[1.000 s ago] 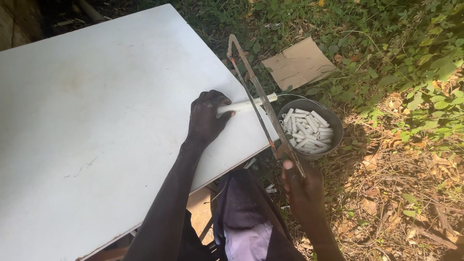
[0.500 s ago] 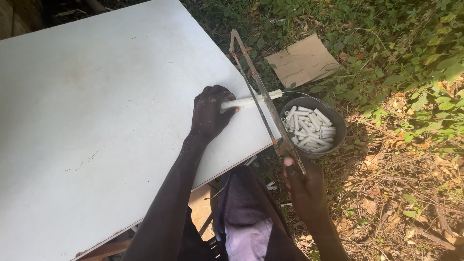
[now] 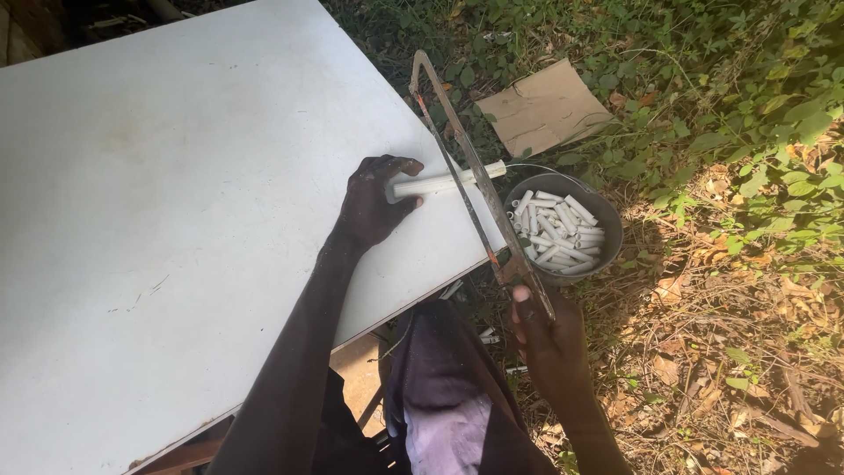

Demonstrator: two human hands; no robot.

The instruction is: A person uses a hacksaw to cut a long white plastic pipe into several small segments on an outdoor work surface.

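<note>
Beside pot [image 3: 607, 230], tan cardboard sheet [image 3: 543, 107]

White table [image 3: 176, 176], white pipe [image 3: 440, 183], grey bowl [image 3: 607, 230], brown cardboard [image 3: 543, 105]

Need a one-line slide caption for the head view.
Left hand pins a white pipe on a white table; right hand holds a hacksaw across it, above a bowl of cut pieces.

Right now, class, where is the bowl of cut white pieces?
In the head view, the bowl sits on the ground at the white table's right edge, beside the hacksaw.
</note>
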